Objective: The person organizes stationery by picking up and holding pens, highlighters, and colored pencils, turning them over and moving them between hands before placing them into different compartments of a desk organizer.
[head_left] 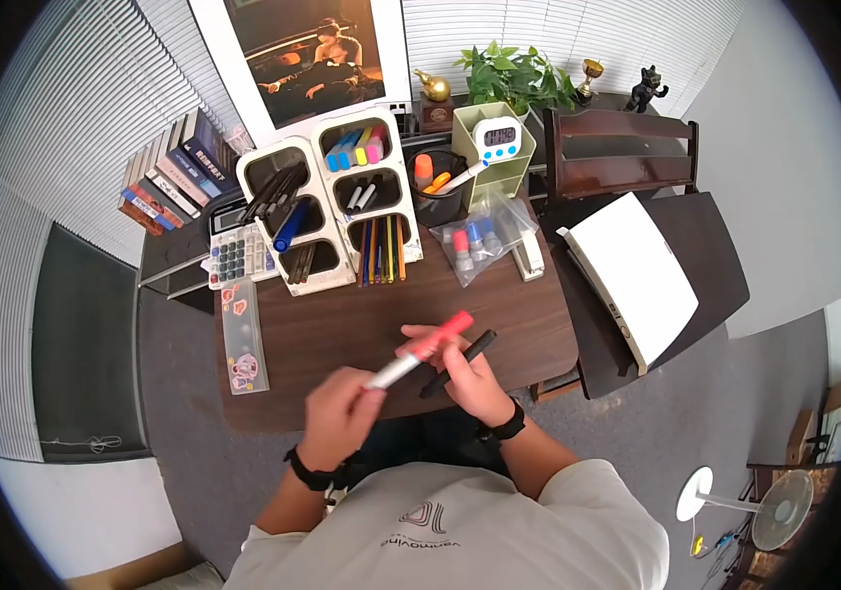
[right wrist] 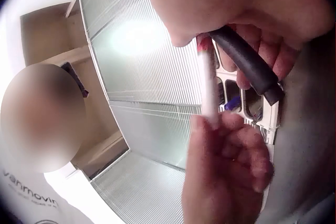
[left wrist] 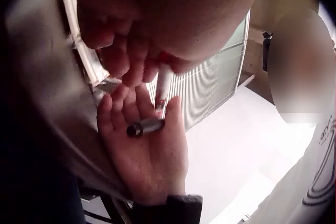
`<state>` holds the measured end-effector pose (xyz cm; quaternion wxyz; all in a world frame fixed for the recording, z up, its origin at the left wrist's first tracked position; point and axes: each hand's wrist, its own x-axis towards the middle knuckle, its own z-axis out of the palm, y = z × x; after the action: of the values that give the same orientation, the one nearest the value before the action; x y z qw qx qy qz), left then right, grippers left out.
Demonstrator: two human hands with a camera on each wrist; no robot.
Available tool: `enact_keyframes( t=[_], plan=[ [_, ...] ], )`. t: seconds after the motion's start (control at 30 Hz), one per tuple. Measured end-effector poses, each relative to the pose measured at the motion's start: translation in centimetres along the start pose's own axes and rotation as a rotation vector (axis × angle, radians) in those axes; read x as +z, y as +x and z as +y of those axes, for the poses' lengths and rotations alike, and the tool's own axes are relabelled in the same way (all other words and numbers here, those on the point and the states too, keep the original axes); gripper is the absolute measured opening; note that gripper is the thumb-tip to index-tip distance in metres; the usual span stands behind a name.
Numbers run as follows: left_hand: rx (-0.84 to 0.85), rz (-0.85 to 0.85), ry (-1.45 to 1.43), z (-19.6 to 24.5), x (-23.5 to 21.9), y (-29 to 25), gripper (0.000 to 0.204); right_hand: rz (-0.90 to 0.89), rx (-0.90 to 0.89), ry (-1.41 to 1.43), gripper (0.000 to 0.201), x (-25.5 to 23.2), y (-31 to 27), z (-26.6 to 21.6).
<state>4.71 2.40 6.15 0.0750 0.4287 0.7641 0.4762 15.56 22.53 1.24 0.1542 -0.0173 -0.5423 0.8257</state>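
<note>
A marker with a red cap [head_left: 445, 331] and a white barrel [head_left: 396, 371] slants between the hands above the table's front part. The person's left hand [head_left: 335, 418] pinches its white end. Thumb and fingers of the right hand [head_left: 479, 389] are around the red end. A black marker [head_left: 482, 344] is held across the right palm, pointing away at an angle. In the right wrist view this black marker [right wrist: 247, 64] lies beside the white barrel [right wrist: 208, 87], apart from the left hand [right wrist: 223, 176]. The left wrist view shows the right palm [left wrist: 142, 155] turned up.
White organizers [head_left: 337, 258] with pens, highlighters and pencils stand at the back left, near a calculator [head_left: 232, 258] and sticker-covered case [head_left: 245, 339]. Behind the hands are a bag of small bottles [head_left: 484, 236], a stapler [head_left: 529, 258] and a black pen cup [head_left: 440, 208].
</note>
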Motion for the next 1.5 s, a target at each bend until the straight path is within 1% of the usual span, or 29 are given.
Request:
enact_keyframes(
  t=[0.03,0.07,0.1,0.13,0.17,0.23,0.37,0.43,0.47,0.6,0.63,0.67,0.73,0.8,0.83,0.87,0.9,0.97,1.0,1.03,1.1,1.17,1.23,1.3,1.37,1.4,1.5],
  plan=[
    [0.006,0.092,0.020,0.4,-1.5,0.4,0.007,-0.005,-0.006,-0.004,0.061,-0.1,0.0,-0.1],
    [-0.003,0.220,0.016,-0.4,-2.3,0.3,0.008,-0.010,-0.012,-0.008,0.062,-0.1,-0.1,-0.1],
    [-0.060,0.310,0.015,-1.0,-3.5,0.2,0.010,-0.015,-0.019,-0.012,0.063,0.0,-0.1,-0.1],
    [-0.078,0.399,0.102,-0.5,-4.7,0.8,0.011,-0.014,-0.022,-0.008,0.063,0.0,-0.1,0.0],
    [-0.053,0.459,0.214,-0.3,-5.6,1.7,0.013,-0.013,-0.025,0.002,0.062,0.0,-0.1,0.1],
    [-0.012,0.517,0.372,-0.4,-6.7,3.6,0.018,-0.011,-0.028,0.010,0.062,0.0,-0.2,0.2],
    [0.000,0.497,0.441,-0.2,-6.9,8.0,0.025,-0.006,-0.022,-0.006,0.059,0.0,-0.2,0.2],
    [-0.039,0.438,0.535,-0.3,-6.9,9.9,0.030,-0.005,-0.026,-0.014,0.058,-0.1,-0.2,0.2],
    [0.004,0.435,0.616,-0.6,-6.8,10.8,0.033,0.001,-0.024,-0.005,0.057,0.0,-0.2,0.2],
    [-0.052,0.400,0.562,-1.3,-6.6,12.2,0.034,0.001,-0.028,-0.025,0.056,0.0,-0.1,0.0],
    [-0.102,0.365,0.542,-0.9,-6.4,11.9,0.035,0.000,-0.029,-0.025,0.056,0.0,-0.2,-0.1],
    [-0.152,0.328,0.521,-0.5,-6.1,11.4,0.036,-0.001,-0.022,-0.022,0.058,0.0,-0.2,-0.1],
    [-0.149,0.182,0.300,0.6,-4.5,8.9,0.034,0.002,-0.017,-0.013,0.059,0.0,-0.3,0.2],
    [-0.137,-0.125,0.159,2.6,-2.4,5.9,0.025,0.023,-0.069,0.027,0.052,0.0,-0.2,0.6],
    [-0.073,-0.208,0.081,2.5,-0.8,4.3,0.023,0.024,-0.066,0.030,0.052,0.0,-0.2,0.7],
    [-0.082,-0.281,0.040,2.3,0.4,2.8,0.027,0.013,-0.065,0.033,0.053,0.0,-0.2,0.7],
    [-0.031,-0.272,0.037,1.9,1.7,1.5,0.027,0.000,-0.062,0.036,0.054,-0.1,-0.1,0.7],
    [-0.054,-0.255,0.001,1.0,3.2,0.0,0.023,-0.030,-0.053,-0.004,0.055,-0.2,-0.1,0.4],
    [-0.057,-0.254,-0.001,1.0,3.1,-0.3,0.023,-0.055,-0.050,-0.043,0.056,-0.2,-0.2,0.3],
    [-0.069,-0.230,-0.029,1.2,2.9,-0.5,0.021,-0.056,-0.047,-0.044,0.056,-0.1,-0.2,0.1],
    [-0.082,-0.204,-0.057,1.3,2.1,-0.7,0.019,-0.081,-0.105,-0.057,0.058,0.1,-0.1,-0.1],
    [0.024,-0.019,-0.037,0.8,0.2,-0.6,0.015,-0.082,-0.133,-0.048,0.058,0.1,-0.2,0.2],
    [0.131,0.245,0.043,0.0,-1.9,0.2,0.015,-0.078,-0.167,-0.037,0.058,0.1,-0.2,0.4],
    [0.017,0.426,0.044,-0.5,-4.2,0.7,0.015,-0.089,-0.105,-0.033,0.058,-0.1,0.0,0.4],
    [-0.105,0.497,0.142,0.0,-5.9,1.9,0.017,-0.088,-0.104,-0.025,0.057,-0.1,0.0,0.4],
    [-0.133,0.521,0.165,0.2,-6.4,2.8,0.019,-0.088,-0.097,-0.021,0.056,-0.1,0.0,0.3],
    [-0.127,0.512,0.227,0.4,-6.6,5.1,0.022,-0.086,-0.086,-0.012,0.054,-0.2,0.0,0.5]
  ],
)
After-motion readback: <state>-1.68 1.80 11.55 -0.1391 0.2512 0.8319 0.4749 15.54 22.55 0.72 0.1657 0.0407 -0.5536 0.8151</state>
